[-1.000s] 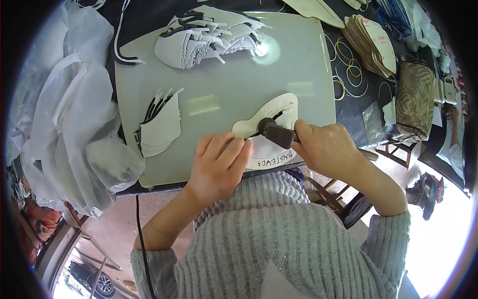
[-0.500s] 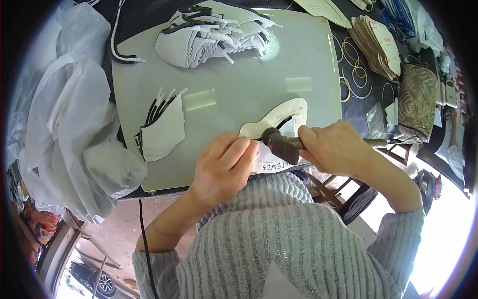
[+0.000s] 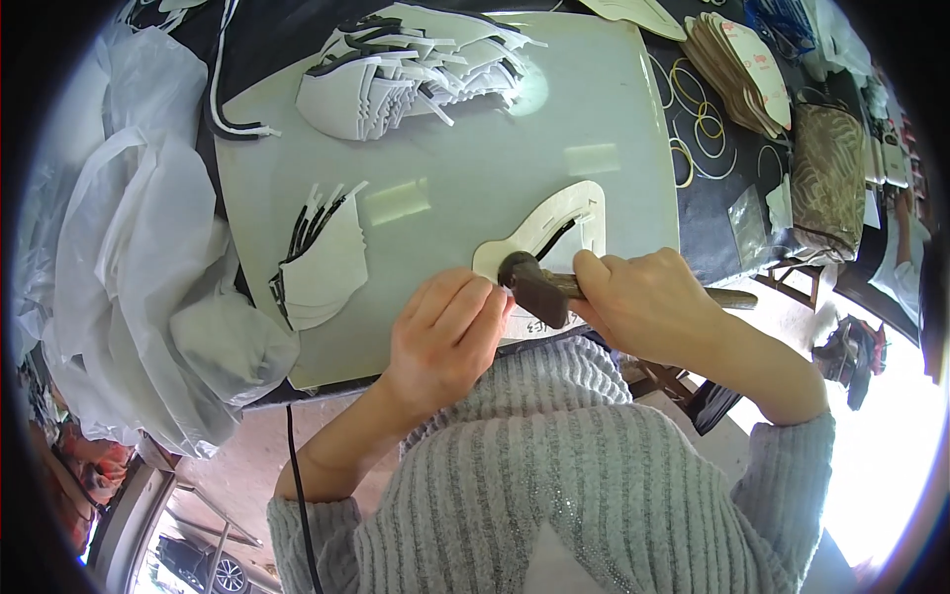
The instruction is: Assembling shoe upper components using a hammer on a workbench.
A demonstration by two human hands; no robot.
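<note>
My right hand (image 3: 648, 302) is wrapped round the wooden handle of a hammer (image 3: 540, 297). The hammer's dark head rests low over a cream cut-out template (image 3: 493, 255) near the board's front edge, hiding part of it. A curved black strip (image 3: 556, 238) runs along the template's inner edge, with a white piece beside it. Close against the left of the hammer head, my left hand (image 3: 445, 337) is closed in a pinch at the template's edge. Its fingertips hide what lies between them.
On the grey-green board (image 3: 445, 238) lie a small fan of white pieces with black strips (image 3: 327, 272) and a larger heap (image 3: 396, 84) behind. White plastic bags (image 3: 139, 228) crowd the left. At right are yellow and white cord loops (image 3: 698, 129), stacked tan pieces (image 3: 742, 74) and a patterned roll (image 3: 829, 183).
The hammer head has shifted slightly left and down, closer to my left fingertips, and my right hand went with it. My left hand stays almost in place.
</note>
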